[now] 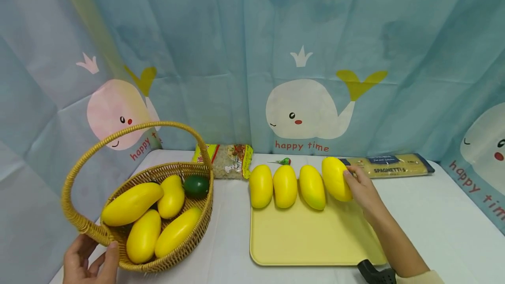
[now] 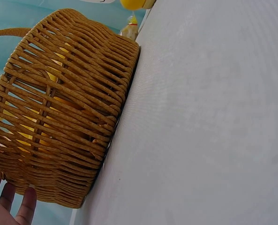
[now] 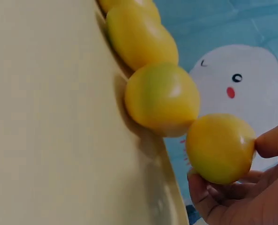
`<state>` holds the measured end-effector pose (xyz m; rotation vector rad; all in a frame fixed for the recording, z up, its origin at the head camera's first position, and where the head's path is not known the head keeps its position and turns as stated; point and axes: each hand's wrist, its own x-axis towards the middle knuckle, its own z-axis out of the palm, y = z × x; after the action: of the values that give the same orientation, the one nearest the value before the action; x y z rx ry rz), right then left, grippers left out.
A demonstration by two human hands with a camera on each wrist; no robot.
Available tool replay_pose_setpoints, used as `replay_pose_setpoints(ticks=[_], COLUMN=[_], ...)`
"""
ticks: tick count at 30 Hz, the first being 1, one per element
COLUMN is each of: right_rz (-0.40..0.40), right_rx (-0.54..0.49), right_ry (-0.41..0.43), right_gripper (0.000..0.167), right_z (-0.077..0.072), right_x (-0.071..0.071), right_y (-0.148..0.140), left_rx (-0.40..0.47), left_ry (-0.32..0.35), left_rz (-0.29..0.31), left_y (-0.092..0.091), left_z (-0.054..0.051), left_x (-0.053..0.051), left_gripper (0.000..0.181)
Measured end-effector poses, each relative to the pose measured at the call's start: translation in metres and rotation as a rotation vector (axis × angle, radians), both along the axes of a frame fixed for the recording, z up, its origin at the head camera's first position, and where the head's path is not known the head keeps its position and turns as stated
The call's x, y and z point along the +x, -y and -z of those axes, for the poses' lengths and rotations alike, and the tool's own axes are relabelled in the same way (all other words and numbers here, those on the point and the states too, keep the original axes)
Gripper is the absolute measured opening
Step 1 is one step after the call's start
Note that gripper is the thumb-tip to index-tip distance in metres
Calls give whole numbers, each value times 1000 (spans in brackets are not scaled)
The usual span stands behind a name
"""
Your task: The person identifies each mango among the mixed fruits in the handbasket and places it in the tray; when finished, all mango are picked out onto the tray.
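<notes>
Tray edges: the yellow tray (image 1: 307,240), its middle serving as the dial, is showing a straight near rim at 6 o'clock and rounded corners at 8 and 4; a forearm is crossing its side at 3.
Open room: bare yellow surface is spreading from 9 round through 6; white tabletop (image 1: 446,218) is stretching beyond the forearm at 3 and running between the tray and the basket (image 1: 202,231) at 9.
Far edge: a printed bag (image 1: 232,165) is lying at 10, a small green-wrapped thing (image 1: 285,161) at 11, a spaghetti pack (image 1: 394,166) at 2, while a whale-print curtain (image 1: 221,56) is hanging behind.
Right hand: the right hand (image 1: 363,187) is clamping its thumb and fingers on the held mango (image 1: 334,179) at 1.
Held mango: it is gleaming smooth and yellow with a greenish tinge, leaning its top toward 11; whether it is touching the tray, I cannot tell.
Row: three mangoes (image 1: 285,186) are lying side by side from 10 to 12, lapping over the far rim.
Left hand: the left hand (image 1: 90,262) is gripping the basket at that basket's own 8, beside the handle's foot.
Basket load: four mangoes (image 1: 177,231) are sharing the woven bowl with a dark green fruit (image 1: 196,186) at its 2.
</notes>
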<state>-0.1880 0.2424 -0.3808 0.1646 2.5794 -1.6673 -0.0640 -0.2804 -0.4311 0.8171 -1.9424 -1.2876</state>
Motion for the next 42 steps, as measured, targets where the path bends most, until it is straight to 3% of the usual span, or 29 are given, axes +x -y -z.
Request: replay_pose_setpoints(ticks=[12, 20, 24, 30, 42], right_rz=[22, 49, 60, 25, -26], right_rx=[84, 143, 157, 262, 238], right_ry=[55, 31, 19, 9, -34], right_gripper=[59, 56, 64, 87, 82], right_z=[18, 18, 18, 20, 24], right_x=[-6, -5, -5, -6, -5], right_y=[-8, -12, -15, -16, -10], left_rx=[-1, -31, -51, -64, -66], left_ry=[-2, -47, -72, -102, -111], left_rz=[-3, 1, -4, -8, -4], left_y=[-1, -1, 1, 3, 3], left_z=[0, 3, 7, 10, 10], left_x=[0, -1, -1, -2, -1], left_gripper=[62, 60, 60, 60, 59])
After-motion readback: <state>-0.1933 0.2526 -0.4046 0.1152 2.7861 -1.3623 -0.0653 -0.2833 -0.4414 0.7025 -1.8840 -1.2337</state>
